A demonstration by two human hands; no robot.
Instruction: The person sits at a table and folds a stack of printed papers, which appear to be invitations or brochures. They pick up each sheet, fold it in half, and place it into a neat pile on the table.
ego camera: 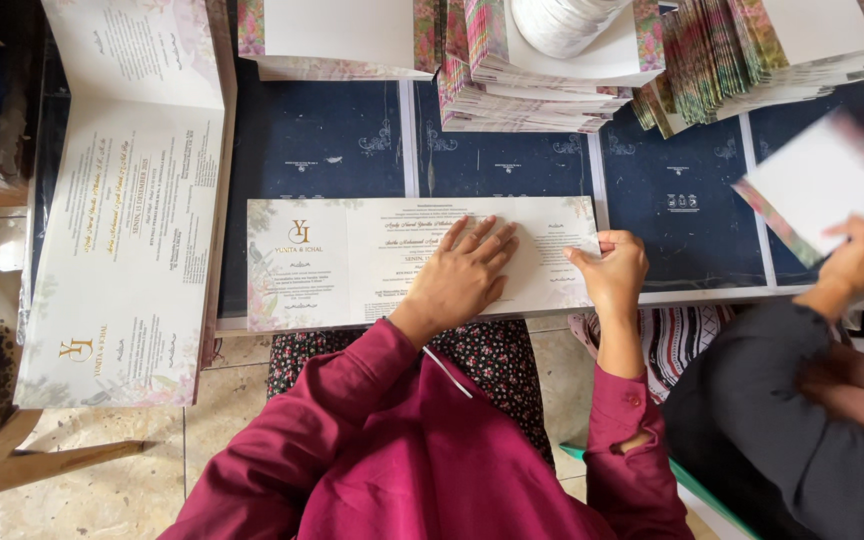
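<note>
View from above of a counter (332,150) covered with dark blue printed sheets. At the near edge, centre, lies an unfolded card (372,262), long, cream-white, with floral corners and a gold emblem on its left panel. The left hand (464,275) lies flat on the card's middle panel, fingers spread, holding nothing. The right hand (614,272) has its grip pinched narrow on the card's right edge, thumb against the paper. At far left, a stack of the same unfolded cards (127,200) runs near to far, overhanging the counter. Along the far edge sit piles of folded cards (532,95) with floral-coloured edges and white faces; one pile at far left-centre (337,40), another fanned at far right (752,60). At right, a co-worker's hand (857,255) in a dark grey sleeve holds a blurred white folded card (817,185) over the counter.
</note>
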